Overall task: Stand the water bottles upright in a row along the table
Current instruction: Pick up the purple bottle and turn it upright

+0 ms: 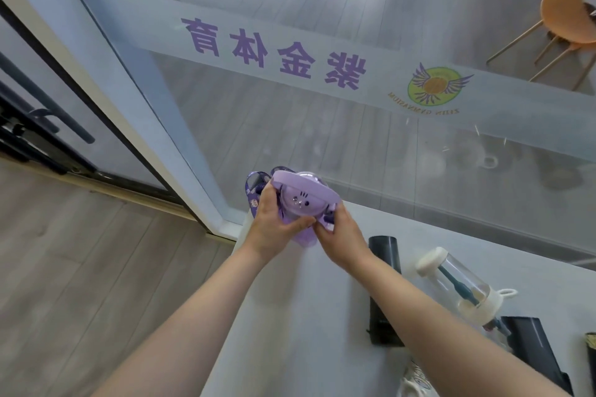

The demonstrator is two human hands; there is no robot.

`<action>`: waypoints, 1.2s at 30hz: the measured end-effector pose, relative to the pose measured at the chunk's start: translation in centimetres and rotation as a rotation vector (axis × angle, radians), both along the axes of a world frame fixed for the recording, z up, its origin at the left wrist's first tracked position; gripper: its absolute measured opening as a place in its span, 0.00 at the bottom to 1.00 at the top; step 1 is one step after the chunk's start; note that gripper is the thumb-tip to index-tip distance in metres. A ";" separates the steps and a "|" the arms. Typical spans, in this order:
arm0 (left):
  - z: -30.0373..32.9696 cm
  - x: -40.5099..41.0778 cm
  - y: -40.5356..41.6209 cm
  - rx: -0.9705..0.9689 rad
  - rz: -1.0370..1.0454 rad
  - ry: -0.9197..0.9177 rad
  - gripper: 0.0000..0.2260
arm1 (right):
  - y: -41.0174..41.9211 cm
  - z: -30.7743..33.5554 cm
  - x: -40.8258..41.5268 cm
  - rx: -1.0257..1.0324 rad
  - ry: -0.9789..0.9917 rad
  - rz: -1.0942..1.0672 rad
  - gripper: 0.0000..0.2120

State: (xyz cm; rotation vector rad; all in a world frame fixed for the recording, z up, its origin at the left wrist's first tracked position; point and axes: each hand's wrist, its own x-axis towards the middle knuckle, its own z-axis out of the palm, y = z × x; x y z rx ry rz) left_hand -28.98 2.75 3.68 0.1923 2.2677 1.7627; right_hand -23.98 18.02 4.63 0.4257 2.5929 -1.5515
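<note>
One head-worn wide-angle camera looks steeply forward and down from above the near edge of the bench [322, 316], close over its left end. It faces a glass wall [290, 126] along the bench's far edge, with floor [80, 267] left

A pale grey table [322, 316] runs along the glass wall. On it a black bottle [383, 271] lies on its side, just right of it a clear bottle [461, 284] with cream ends lies tilted, and another black bottle [535, 354] lies at the near right. A purple bottle [301, 203] stands at the far left end.
</note>
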 end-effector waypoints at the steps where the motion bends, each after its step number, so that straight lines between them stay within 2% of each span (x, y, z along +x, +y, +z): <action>1: -0.1 -0.5 0.1 -0.011 0.008 0.006 0.37 | 0.1 0.0 -0.7 -0.007 -0.001 0.003 0.23; 4: -0.1 -1.8 0.5 -0.046 0.032 0.019 0.33 | 0.3 0.2 -2.2 -0.020 0.003 0.012 0.22; 12: -0.4 -3.1 0.8 -0.064 0.054 0.047 0.34 | 0.5 0.0 -3.8 -0.026 -0.039 0.031 0.24; 16: -0.2 -2.9 0.7 -0.094 0.049 0.037 0.37 | 0.9 0.2 -4.0 0.024 -0.068 0.049 0.25; 19: 0.2 -2.8 0.5 -0.140 0.041 0.045 0.40 | 1.4 0.6 -3.1 0.042 -0.066 0.057 0.30; 22: -0.4 -2.4 -0.5 -0.188 0.027 0.044 0.42 | 2.3 1.2 -0.9 0.133 -0.105 0.041 0.34; 25: -0.6 -0.5 -1.6 -0.263 0.065 0.041 0.45 | 3.7 1.5 3.3 0.204 -0.096 0.017 0.33; 30: -1.5 4.2 -2.6 -0.396 0.116 0.173 0.36 | 6.0 0.8 11.4 0.240 -0.093 -0.093 0.30; 36: -3.9 10.6 -1.4 -0.377 -0.041 -0.012 0.30 | 6.7 -0.8 18.1 0.249 -0.167 -0.166 0.31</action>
